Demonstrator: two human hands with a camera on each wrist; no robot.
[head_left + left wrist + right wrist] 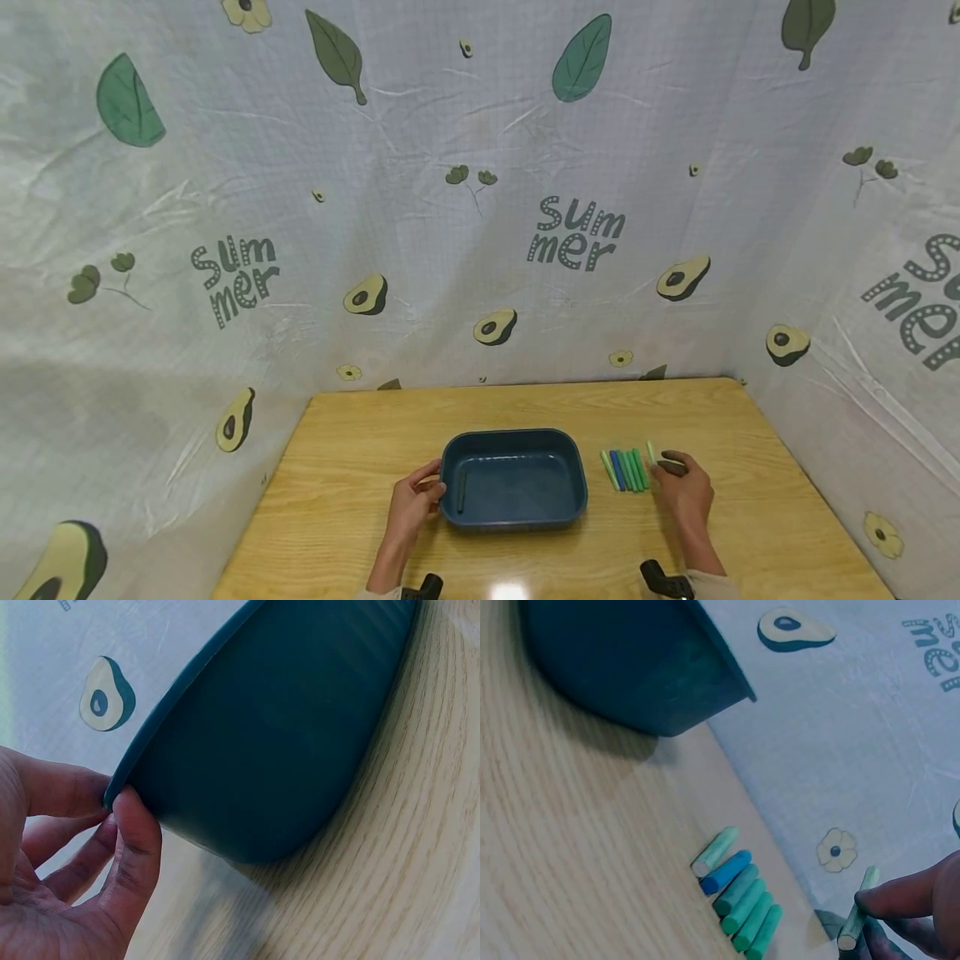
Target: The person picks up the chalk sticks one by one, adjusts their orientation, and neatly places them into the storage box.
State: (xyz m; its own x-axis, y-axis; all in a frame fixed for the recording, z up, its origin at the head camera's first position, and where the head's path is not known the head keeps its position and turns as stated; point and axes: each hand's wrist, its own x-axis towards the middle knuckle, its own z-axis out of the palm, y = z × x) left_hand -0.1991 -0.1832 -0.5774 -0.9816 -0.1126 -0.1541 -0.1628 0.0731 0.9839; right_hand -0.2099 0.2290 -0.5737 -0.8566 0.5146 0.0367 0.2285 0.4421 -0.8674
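A dark blue tray (514, 434) sits mid-table. My left hand (433, 490) grips its left rim; in the left wrist view the thumb (135, 825) and fingers pinch the tray's (277, 727) edge. A dark stick (461, 490) lies inside the tray at its left. Right of the tray lies a row of several green sticks and one blue stick (624, 471), seen also in the right wrist view as the stick row (735, 896). My right hand (666, 467) pinches a pale green stick (857, 911) just right of that row, its lower end at the table.
The wooden table (360, 442) is enclosed on three sides by a white avocado-print cloth (480, 250). Bare wood lies behind the tray and to the far right. The tray's outer wall (630, 667) stands left of the stick row.
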